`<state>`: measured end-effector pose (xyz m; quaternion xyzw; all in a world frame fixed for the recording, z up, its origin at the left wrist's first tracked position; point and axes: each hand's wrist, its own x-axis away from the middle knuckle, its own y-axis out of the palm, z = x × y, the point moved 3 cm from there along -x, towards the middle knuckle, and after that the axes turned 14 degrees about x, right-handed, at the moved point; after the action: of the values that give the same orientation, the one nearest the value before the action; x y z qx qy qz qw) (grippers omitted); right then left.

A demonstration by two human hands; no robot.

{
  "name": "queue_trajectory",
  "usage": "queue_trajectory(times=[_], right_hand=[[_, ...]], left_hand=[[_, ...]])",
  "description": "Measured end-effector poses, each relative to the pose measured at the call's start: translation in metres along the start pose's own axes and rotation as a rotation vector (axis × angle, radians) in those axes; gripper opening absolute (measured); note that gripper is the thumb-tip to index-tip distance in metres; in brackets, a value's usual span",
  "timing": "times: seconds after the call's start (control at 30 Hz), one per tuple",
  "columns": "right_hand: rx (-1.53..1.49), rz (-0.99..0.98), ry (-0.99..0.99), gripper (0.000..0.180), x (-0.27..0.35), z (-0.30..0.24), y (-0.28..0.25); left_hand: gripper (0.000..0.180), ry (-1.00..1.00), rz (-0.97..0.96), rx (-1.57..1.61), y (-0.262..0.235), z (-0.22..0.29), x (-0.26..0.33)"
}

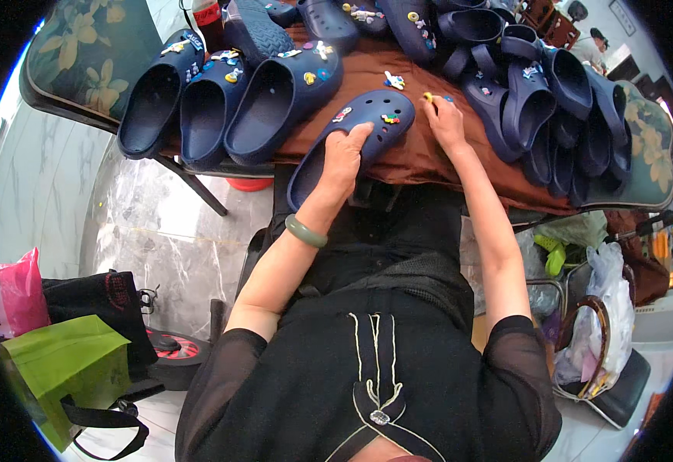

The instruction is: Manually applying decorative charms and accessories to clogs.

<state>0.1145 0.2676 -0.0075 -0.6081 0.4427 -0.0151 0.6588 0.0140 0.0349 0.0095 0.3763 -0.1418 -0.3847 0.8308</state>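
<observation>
Nearest the camera is the person's black top with pale piping, and both bare forearms reach up from it toward the surface (444, 165), which is draped in a brown cloth. On the floor to the left stand a green bag (59, 369), a black bag (101, 308) and a pink bag (15, 296); to the right a white plastic bag (609, 323) hangs beside a cluttered chair. The left forearm wears a pale green bangle (305, 231) at the wrist. The left hand (344, 158) is clasped over the side of a navy clog (355, 138), fingers curled across its rim, pinning it flat on the cloth with its toe pointing away and its heel overhanging the near edge. Two small charms sit in the holes on the clog's toe. Just beside the toe, the right hand (445, 119) pinches a small yellow charm (428, 97) between fingertips, with a blue one lying next to it on the cloth. A white and blue charm (394, 80) lies loose a little farther on. To the left, three navy clogs (221, 100) lie side by side, already dotted with charms. To the right, a nested row of navy clogs (559, 108) leans along the surface. More clogs crowd the far edge, and floral cushions (90, 54) show at both ends.
</observation>
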Motion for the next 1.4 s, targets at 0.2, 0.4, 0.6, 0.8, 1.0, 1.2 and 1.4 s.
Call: queue_trajectory(times=[0.2,0.4,0.6,0.8,1.0,1.2,1.4], right_hand=[[-0.36,-0.027,-0.145,0.04,0.009,-0.045,-0.033],[-0.428,-0.185,-0.5,0.032,0.006,-0.075,-0.029],[-0.618,0.066,-0.413,0.026,0.007,-0.086,-0.022],[-0.508,0.132,-0.277,0.022,0.018,-0.09,-0.026],[-0.469,0.252,-0.088,0.023,0.026,-0.103,-0.025],[-0.817,0.068,0.23,0.029,-0.003,-0.08,-0.004],[-0.409,0.129,0.213,0.025,-0.018,-0.02,-0.003]], left_hand=[[0.022,0.003,-0.063,-0.039,-0.004,0.001,-0.009],[0.021,-0.085,-0.059,-0.06,-0.012,-0.005,-0.025],[0.017,-0.021,-0.022,-0.109,-0.019,-0.011,-0.038],[0.017,-0.067,0.029,-0.151,-0.018,-0.008,-0.039],[0.017,-0.031,0.012,-0.152,-0.027,-0.006,-0.036],[0.014,0.06,-0.002,-0.161,-0.024,-0.01,-0.027],[0.016,0.064,-0.049,-0.147,-0.015,-0.001,-0.017]])
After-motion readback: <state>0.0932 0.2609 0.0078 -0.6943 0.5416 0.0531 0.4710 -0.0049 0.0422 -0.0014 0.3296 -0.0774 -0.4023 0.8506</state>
